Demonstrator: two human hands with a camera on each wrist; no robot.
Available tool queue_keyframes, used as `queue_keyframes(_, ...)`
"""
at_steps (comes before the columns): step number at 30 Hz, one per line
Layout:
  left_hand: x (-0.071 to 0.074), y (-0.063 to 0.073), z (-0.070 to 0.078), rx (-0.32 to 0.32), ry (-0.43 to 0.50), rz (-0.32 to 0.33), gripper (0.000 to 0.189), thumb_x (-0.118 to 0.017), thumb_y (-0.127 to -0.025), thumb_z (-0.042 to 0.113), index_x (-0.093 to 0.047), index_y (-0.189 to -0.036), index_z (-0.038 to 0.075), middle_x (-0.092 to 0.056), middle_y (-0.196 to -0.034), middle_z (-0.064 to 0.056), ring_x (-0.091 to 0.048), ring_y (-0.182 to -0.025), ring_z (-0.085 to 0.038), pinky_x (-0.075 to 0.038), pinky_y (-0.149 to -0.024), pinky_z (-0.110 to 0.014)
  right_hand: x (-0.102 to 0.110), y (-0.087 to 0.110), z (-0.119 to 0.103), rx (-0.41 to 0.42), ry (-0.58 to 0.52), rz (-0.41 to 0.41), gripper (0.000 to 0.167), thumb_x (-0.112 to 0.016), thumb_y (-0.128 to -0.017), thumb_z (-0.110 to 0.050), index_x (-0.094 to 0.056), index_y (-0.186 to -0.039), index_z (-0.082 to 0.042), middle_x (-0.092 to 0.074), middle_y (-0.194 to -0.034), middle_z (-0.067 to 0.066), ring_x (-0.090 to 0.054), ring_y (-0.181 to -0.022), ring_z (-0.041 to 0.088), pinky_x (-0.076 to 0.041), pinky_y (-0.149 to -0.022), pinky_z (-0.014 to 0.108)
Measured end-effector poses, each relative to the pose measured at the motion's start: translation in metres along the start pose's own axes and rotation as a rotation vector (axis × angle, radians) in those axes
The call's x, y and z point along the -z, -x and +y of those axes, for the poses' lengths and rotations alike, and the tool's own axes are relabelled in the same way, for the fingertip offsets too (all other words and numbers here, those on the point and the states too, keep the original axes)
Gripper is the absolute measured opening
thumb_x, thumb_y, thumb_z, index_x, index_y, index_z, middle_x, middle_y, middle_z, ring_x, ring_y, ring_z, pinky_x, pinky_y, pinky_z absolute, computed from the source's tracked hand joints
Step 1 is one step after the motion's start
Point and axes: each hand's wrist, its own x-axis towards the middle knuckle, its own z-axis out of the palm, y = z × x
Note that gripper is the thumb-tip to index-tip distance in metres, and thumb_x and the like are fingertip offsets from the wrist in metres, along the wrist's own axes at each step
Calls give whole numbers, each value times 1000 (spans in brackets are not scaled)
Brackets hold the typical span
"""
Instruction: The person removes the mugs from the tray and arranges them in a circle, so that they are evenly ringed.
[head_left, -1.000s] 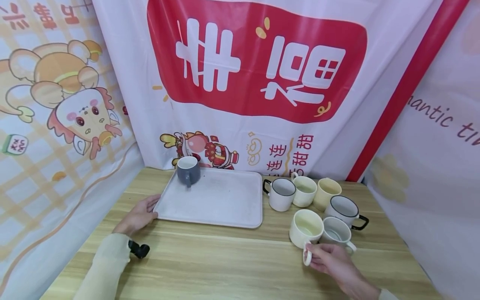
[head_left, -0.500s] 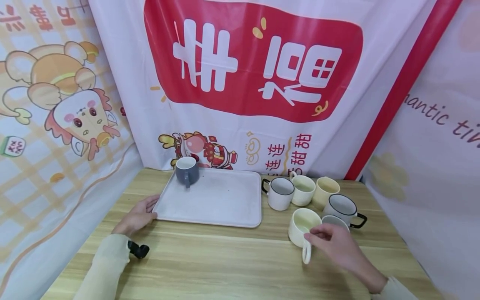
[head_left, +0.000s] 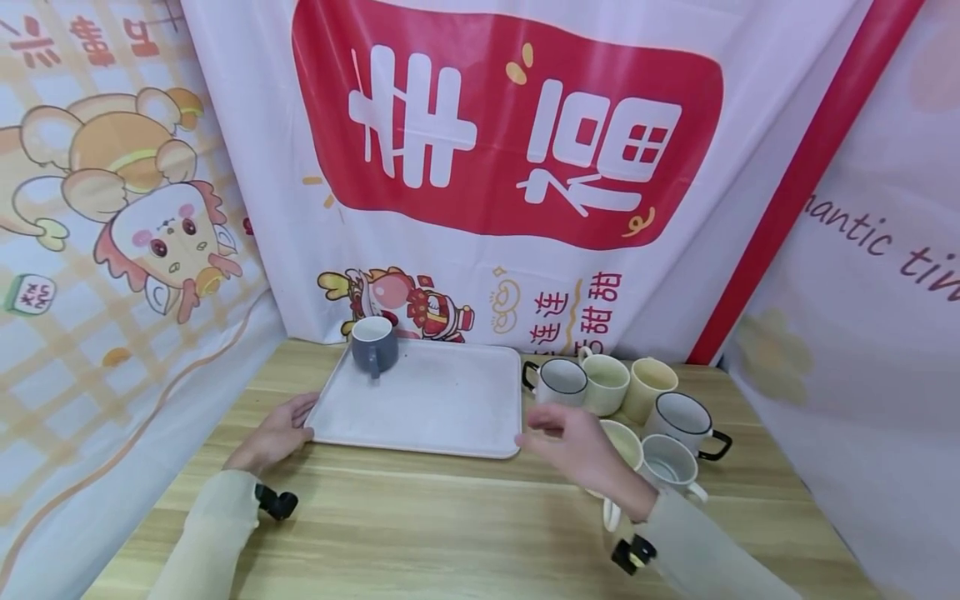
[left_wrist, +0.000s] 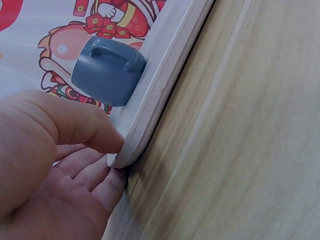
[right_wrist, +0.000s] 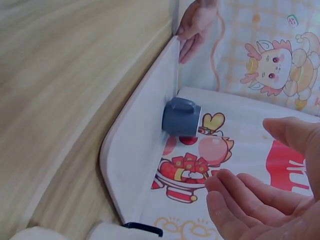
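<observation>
At the left side of the white tray (head_left: 427, 412), my left hand (head_left: 272, 432) holds its near corner, thumb (left_wrist: 107, 135) on the rim and fingers around the edge. A dark blue-grey mug (head_left: 375, 350) stands upright on the tray's far left corner. My right hand (head_left: 577, 446) holds nothing; its thumb and fingers are apart in the right wrist view, and it hovers by the tray's near right corner. Behind its wrist a cream mug (head_left: 624, 442) is partly hidden, its handle (head_left: 611, 515) toward me.
Right of the tray stand a black-rimmed white mug (head_left: 564, 383), a pale green mug (head_left: 606, 383), a yellow mug (head_left: 651, 387), another black-rimmed mug (head_left: 681, 421) and a grey-white mug (head_left: 670, 462). Printed cloths (head_left: 495, 275) wall in the wooden table (head_left: 420, 517).
My right hand has let go of the cream mug's handle, passed over the mug and moved left toward the tray. The left hand and tray have stayed put.
</observation>
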Motion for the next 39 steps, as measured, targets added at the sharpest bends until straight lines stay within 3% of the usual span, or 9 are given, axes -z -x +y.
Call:
queue_keyframes(8, 0, 1, 0, 1, 9, 1, 74, -47, -101, -9, -10, -164, -11, -14, -170, -38, -20, -157, -56, -28, -130, -64, -31, -45, -26, 76, -17, -236, 57, -81, -92, -37, -67, -140, -8, -73, -138, 9, -67, -131, 25, -55, -117, 43)
queue_keyframes(14, 0, 3, 0, -2, 6, 10, 73, -47, -101, -7, -11, -164, -11, -14, -170, -37, -21, -157, -56, -28, -130, -63, -57, -73, -31, 70, 23, -326, 65, -80, -93, -41, -61, -147, -11, -68, -146, 9, -63, -138, 25, -51, -121, 45)
queue_keyframes(24, -2, 3, 0, -16, 19, 13, 72, -47, -102, -6, -11, -164, -12, -15, -170, -38, -21, -157, -56, -29, -130, -63, -113, -118, -30, 58, 67, -305, 69, -79, -94, -44, -57, -151, -13, -65, -150, 7, -62, -139, 25, -55, -117, 43)
queue_keyframes(30, -1, 0, -1, 10, -3, 29, 72, -48, -103, -4, -12, -165, -9, -16, -171, -36, -22, -158, -53, -29, -130, -59, -157, -145, -35, 68, -6, -253, 70, -79, -94, -43, -56, -153, -13, -62, -154, 5, -60, -141, 24, -53, -120, 40)
queue_keyframes(39, -2, 0, -4, -2, 16, 17, 73, -48, -103, -5, -11, -165, -9, -15, -171, -35, -21, -158, -53, -29, -130, -60, -204, -173, -38, -42, -155, -202, 86, -81, -91, -49, -45, -161, -16, -47, -167, 0, -46, -154, 20, -43, -128, 40)
